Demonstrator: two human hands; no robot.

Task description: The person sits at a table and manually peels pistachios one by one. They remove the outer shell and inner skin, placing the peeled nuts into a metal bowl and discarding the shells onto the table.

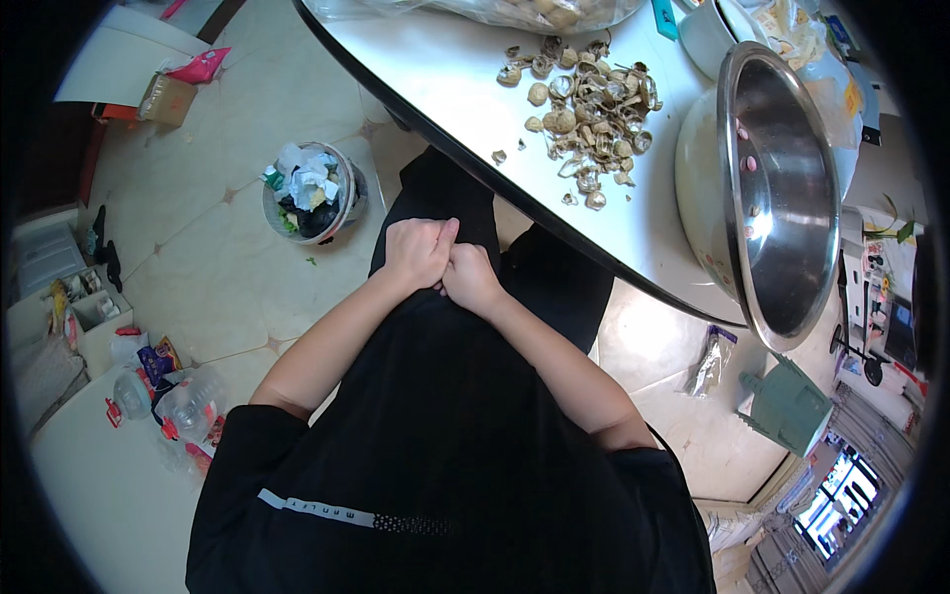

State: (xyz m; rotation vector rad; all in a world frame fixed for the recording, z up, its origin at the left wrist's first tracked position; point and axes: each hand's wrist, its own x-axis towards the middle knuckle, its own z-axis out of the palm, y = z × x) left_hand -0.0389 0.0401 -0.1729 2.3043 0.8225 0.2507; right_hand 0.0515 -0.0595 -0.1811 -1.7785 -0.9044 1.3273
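My left hand (417, 251) and my right hand (473, 273) meet above my lap, their fingers curled and touching. Nothing shows between them, though the palms and most fingertips are hidden. Beyond them, on the white table (415, 70), lies a loose pile of peanut shells (605, 111) with some whole-looking pods. A large metal basin (790, 193) stands at the table's right edge, with a few pink peanut kernels (751, 163) inside. A clear plastic bag of unshelled peanuts (549, 13) rests at the far side of the table.
A waste bin (352, 193) full of rubbish stands on the floor left of my legs. White crockery (712, 33) and plastic bags are behind the basin. At lower left are plastic bottles (191, 405); a green stool (788, 407) and a plastic packet (711, 362) lie at right.
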